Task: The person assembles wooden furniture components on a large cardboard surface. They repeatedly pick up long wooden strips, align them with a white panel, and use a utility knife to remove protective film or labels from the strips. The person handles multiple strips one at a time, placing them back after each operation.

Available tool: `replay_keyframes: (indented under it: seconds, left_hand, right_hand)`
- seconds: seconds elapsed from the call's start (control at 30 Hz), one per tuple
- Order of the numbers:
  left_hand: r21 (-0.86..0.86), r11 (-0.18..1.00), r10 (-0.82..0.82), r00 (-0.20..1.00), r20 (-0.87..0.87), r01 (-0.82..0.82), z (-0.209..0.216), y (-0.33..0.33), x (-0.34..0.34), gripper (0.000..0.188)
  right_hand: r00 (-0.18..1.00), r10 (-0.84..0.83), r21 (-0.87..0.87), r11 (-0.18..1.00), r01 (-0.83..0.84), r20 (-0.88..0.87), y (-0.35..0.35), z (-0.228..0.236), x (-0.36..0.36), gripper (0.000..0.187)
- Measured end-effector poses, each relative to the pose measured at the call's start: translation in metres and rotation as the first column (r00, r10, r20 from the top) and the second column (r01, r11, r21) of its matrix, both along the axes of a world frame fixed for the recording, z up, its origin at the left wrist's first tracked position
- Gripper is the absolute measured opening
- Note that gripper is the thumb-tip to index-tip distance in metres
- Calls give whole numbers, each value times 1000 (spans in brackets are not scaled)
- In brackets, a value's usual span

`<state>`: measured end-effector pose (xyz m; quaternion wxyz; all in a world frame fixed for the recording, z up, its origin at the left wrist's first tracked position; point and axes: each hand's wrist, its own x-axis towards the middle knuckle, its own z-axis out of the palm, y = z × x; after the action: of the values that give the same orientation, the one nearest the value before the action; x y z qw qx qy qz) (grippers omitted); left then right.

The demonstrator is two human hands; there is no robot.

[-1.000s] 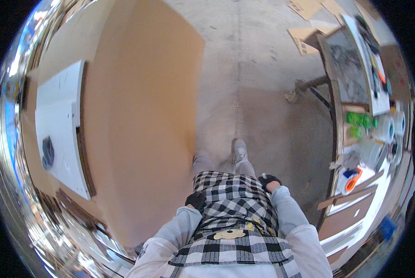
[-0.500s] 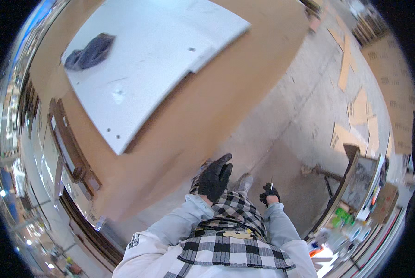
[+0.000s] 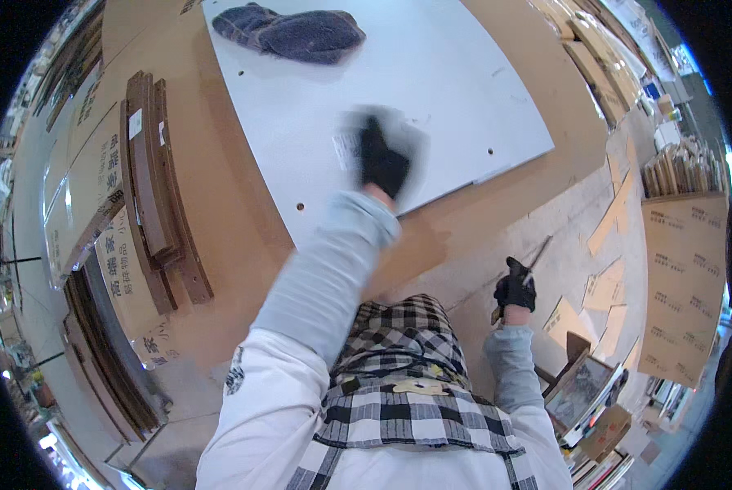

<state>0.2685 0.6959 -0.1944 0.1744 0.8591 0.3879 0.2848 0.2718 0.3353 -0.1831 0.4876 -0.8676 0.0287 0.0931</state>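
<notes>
A large white panel (image 3: 439,106) with a few small dark holes lies on brown cardboard ahead of me. Above its middle is my left hand (image 3: 382,159) in a black glove, reaching forward. Motion smears its fingers, so I cannot tell whether it touches the panel. Beside the fingers a pale label-like patch (image 3: 345,151) shows. A crumpled dark grey cloth (image 3: 313,37) rests on the panel's far part. Off the panel's near right side, my right hand (image 3: 516,287), also black-gloved, is closed around a slim, long-shafted tool (image 3: 539,251) pointing up and away; its exact kind is unclear.
Brown curved wooden pieces (image 3: 149,180) lie on cardboard to the left. Torn cardboard strips (image 3: 603,286) are scattered on the concrete floor at right. A tall cardboard box (image 3: 685,286) stands at the far right, with a cluttered cart (image 3: 578,392) nearer me.
My left hand has moved from near my body out over the white panel. My right hand has risen slightly, still holding the slim tool. The view has turned left and come closer to the panel.
</notes>
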Motion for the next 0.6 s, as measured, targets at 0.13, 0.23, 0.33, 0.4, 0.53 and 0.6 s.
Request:
replay_keyframes:
  seconds: [0.13,0.23,0.33,0.4,0.53,0.6]
  left_hand:
    - [-410,304,-793,467,392,860,41,-97,-6,46]
    - [-306,747,-447,787,426,590,55,-42,-1,45]
    - [20,997,67,985,161,-72,64,-21,22,47]
    - [167,981,-78,993,-92,93,37,-68,46,54]
    - [-413,292,-878,413,242,863,64,-144,93,41]
    - [-511,464,-675,662,324,723,73,-140,134,33]
  right_hand:
    - [946,-301,319,891,323,-118,11,56,45,37]
    - [948,-293,536,824,184,124,21,70,56,40]
    - [940,-337,590,770,242,54,27,62,84,39]
    - [892,-442,620,674,402,-97,37,63,105,37]
    - [905,-425,724,634,274,30,25,66,165,38]
    - [876,-481,771,542,335,-42,2,76,192,38]
